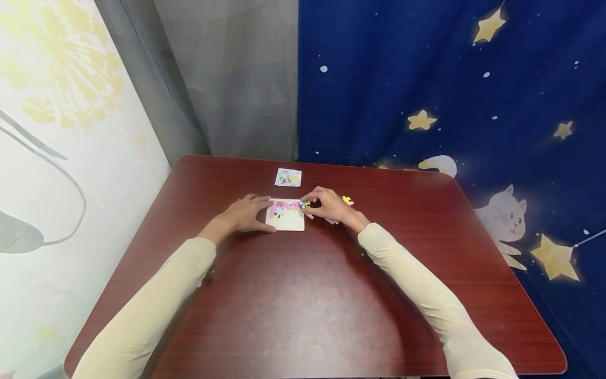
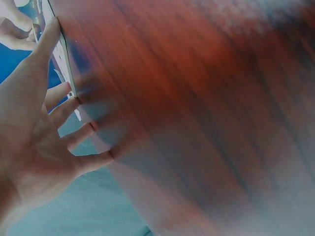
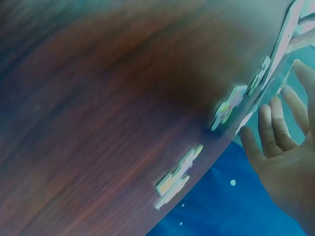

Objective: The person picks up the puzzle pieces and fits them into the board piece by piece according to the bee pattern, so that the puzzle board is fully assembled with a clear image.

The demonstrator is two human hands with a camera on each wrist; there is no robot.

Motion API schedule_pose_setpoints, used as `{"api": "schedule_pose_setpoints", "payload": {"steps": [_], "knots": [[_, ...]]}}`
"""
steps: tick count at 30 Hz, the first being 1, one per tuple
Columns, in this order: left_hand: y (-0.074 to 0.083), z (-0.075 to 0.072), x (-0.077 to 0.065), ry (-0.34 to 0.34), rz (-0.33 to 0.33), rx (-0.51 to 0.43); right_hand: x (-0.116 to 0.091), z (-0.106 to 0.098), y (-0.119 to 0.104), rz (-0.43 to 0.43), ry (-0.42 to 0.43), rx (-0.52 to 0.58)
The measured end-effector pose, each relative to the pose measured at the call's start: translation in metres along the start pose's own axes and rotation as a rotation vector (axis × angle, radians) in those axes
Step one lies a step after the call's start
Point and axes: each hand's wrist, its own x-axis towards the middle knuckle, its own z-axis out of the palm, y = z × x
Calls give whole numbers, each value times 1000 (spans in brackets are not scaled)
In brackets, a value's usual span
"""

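Note:
A small puzzle board (image 1: pixel 291 222) lies on the table, its upper part filled with pink pieces and its lower part bare. My left hand (image 1: pixel 243 215) rests around its left side, fingers spread and thumb at the near edge. In the left wrist view, the left fingertips (image 2: pixel 109 156) reach down to the tabletop. Between thumb and index finger, my right hand (image 1: pixel 333 205) pinches a puzzle piece (image 3: pixel 284 81) over the board's right edge. From the head, that piece shows blue and yellow and is partly covered by the fingers.
Several loose puzzle pieces (image 3: pixel 229 108) lie on the table (image 1: pixel 293 295) right of the board, some partly under the right hand. Behind the board is a small picture card (image 1: pixel 288 178) with a bee. Curtains (image 1: pixel 360 95) hang beyond the far table edge.

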Motion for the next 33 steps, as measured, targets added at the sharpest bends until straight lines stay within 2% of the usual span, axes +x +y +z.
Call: {"api": "schedule_pose_setpoints", "payload": {"steps": [7, 15, 23, 33], "knots": [[-2, 1, 0, -4, 1, 8, 5, 8, -9, -16, -34, -17], [-3, 2, 1, 2, 6, 5, 11, 13, -20, -51, -36, -26], [-2, 1, 0, -6, -4, 13, 15, 20, -28, -35, -51, -20], [-1, 1, 0, 7, 17, 20, 20, 26, -36, -28, -72, -47]]}}
